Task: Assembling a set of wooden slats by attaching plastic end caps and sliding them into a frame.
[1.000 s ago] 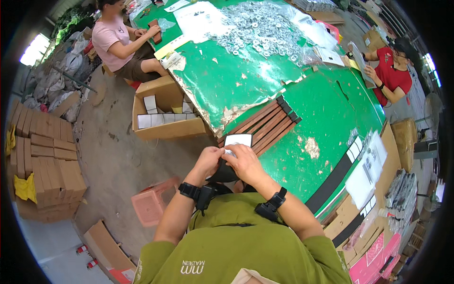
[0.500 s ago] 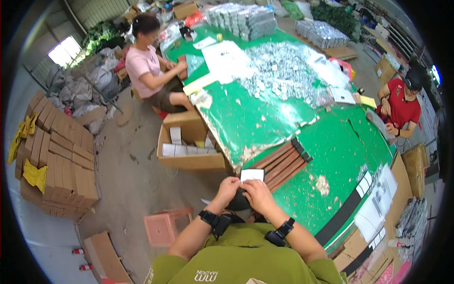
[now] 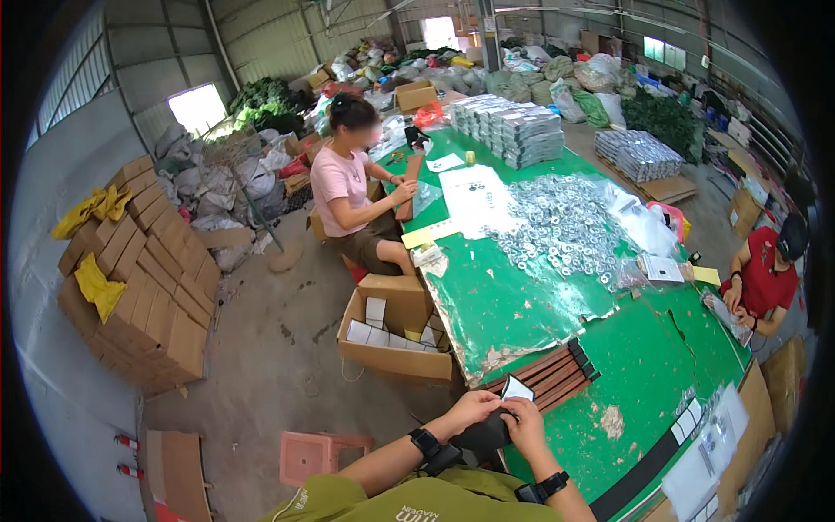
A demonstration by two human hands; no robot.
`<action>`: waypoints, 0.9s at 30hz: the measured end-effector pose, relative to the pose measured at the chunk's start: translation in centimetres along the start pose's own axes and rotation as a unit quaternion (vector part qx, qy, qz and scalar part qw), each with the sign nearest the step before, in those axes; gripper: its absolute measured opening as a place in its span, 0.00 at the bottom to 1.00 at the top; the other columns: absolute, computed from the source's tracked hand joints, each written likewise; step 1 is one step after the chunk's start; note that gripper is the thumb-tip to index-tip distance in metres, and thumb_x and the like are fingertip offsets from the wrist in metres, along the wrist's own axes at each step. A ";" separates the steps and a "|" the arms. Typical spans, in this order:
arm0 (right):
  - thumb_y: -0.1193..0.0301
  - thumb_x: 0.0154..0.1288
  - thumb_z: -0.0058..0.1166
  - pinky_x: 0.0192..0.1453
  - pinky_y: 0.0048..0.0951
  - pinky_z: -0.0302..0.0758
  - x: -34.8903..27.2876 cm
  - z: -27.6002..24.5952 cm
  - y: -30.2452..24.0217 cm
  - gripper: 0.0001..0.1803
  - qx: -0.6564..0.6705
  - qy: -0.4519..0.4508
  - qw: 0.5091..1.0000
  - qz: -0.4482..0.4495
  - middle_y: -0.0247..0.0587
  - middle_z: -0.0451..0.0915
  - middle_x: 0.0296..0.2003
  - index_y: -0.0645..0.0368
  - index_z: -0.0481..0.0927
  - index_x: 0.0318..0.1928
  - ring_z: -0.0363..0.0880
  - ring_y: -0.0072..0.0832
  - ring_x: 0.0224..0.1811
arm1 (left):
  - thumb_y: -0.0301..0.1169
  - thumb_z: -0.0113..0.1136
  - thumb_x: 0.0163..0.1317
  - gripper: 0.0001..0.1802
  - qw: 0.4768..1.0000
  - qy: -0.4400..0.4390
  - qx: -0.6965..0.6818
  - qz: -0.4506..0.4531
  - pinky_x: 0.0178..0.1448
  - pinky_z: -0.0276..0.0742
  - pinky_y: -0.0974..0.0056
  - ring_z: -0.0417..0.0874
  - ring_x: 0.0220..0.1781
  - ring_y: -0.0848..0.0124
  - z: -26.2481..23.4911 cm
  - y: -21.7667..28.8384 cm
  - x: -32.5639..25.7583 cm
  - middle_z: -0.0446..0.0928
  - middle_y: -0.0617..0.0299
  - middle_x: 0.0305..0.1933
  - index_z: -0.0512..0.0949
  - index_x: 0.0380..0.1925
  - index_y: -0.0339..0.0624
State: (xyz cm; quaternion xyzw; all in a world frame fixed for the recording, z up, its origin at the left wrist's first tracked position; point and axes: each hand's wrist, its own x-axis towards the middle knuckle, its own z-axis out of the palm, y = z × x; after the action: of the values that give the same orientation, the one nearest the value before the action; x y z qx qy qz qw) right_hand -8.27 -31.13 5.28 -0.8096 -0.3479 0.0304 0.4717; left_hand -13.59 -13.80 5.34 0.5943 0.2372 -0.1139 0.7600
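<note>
Close in front of me, my left hand (image 3: 474, 412) and my right hand (image 3: 524, 419) meet at the near edge of the green table. Their fingers are pinched together at the lower end of a small white rectangular piece with a dark edge (image 3: 517, 388), which tilts upward between them. What exactly lies under the fingertips is too small to make out. Just beyond it, several long brown strips with black ends (image 3: 557, 376) lie side by side on the green table (image 3: 652, 339). Below my hands is a dark shape (image 3: 483, 435), partly covered by them.
An open carton (image 3: 396, 361) holding white pieces stands left of the table, with a pink stool (image 3: 309, 457) nearer me. Metal rings (image 3: 565, 222) are heaped on the table. One person in pink (image 3: 344, 178) sits at the far left; another in red (image 3: 770, 278) works at right.
My view has tilted up and turned left, so everything sits lower and farther right. The white piece is now more tilted; both hands stay pinched at it.
</note>
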 end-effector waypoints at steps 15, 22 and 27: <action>0.72 0.51 0.71 0.48 0.35 0.80 -0.6 1.2 -1.2 0.18 0.051 -0.027 0.998 -0.015 0.45 0.81 0.43 0.60 0.83 0.43 0.82 0.40 0.44 | 0.23 0.57 0.63 0.27 0.995 0.032 -0.089 0.012 0.25 0.63 0.75 0.69 0.23 0.82 -1.1 -0.5 -1.9 0.75 0.68 0.32 0.69 0.64 0.37; 0.70 0.52 0.69 0.52 0.39 0.77 0.4 1.8 -1.7 0.18 0.054 -0.069 0.996 -0.024 0.46 0.81 0.45 0.57 0.84 0.45 0.80 0.45 0.49 | 0.20 0.55 0.62 0.33 0.995 0.064 -0.082 -0.002 0.25 0.65 0.73 0.72 0.25 0.80 -1.8 -0.3 -2.4 0.78 0.59 0.47 0.62 0.70 0.38; 0.76 0.49 0.71 0.45 0.32 0.78 0.3 1.3 -1.5 0.18 0.071 -0.041 0.996 -0.047 0.43 0.81 0.44 0.59 0.84 0.43 0.81 0.38 0.42 | 0.24 0.58 0.64 0.32 0.996 0.064 -0.066 -0.014 0.20 0.57 0.72 0.65 0.19 0.81 -1.0 -0.1 -2.2 0.71 0.68 0.26 0.64 0.69 0.41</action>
State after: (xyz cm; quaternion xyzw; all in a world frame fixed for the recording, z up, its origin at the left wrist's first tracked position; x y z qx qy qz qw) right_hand -9.34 -29.51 5.81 -0.7549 -0.4012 0.0660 0.5146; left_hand -15.75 -13.12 6.14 0.5453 0.3003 -0.0700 0.7795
